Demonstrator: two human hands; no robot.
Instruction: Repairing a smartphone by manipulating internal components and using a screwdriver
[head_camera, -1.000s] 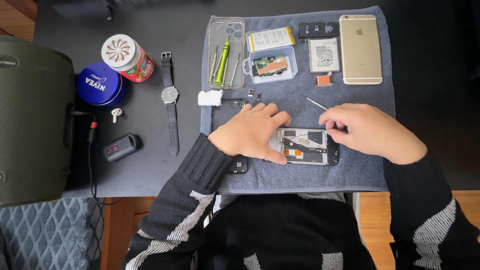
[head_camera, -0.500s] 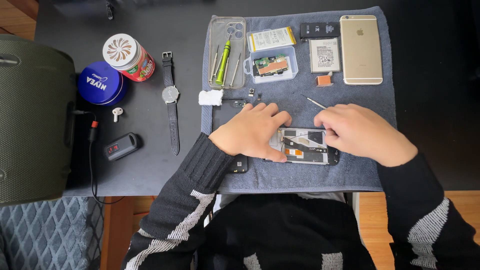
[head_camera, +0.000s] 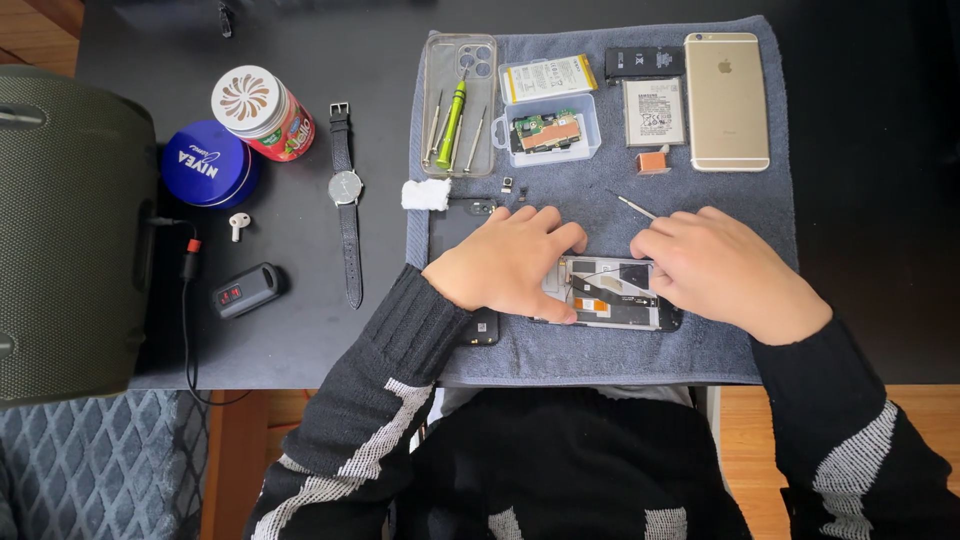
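An opened phone (head_camera: 610, 292) with its inner parts exposed lies on a grey towel (head_camera: 720, 340) in front of me. My left hand (head_camera: 505, 262) rests palm down on the phone's left end and holds it against the towel. My right hand (head_camera: 725, 270) covers the phone's right end, fingers curled down onto its upper edge. What the fingertips pinch is hidden. A thin metal tool (head_camera: 630, 205) pokes out on the towel just above my right hand. I cannot tell whether the hand holds it.
On the towel's far side lie a clear case with a green screwdriver (head_camera: 452, 110), a clear box with a circuit board (head_camera: 548, 130), two batteries, and a gold phone (head_camera: 726, 98). On the black table to the left are a wristwatch (head_camera: 346, 190), blue tin (head_camera: 203, 163), can (head_camera: 262, 112), earbud and a green speaker (head_camera: 70, 235).
My right hand has slid left over the phone's right end. The left hand and the thin tool have stayed in place.
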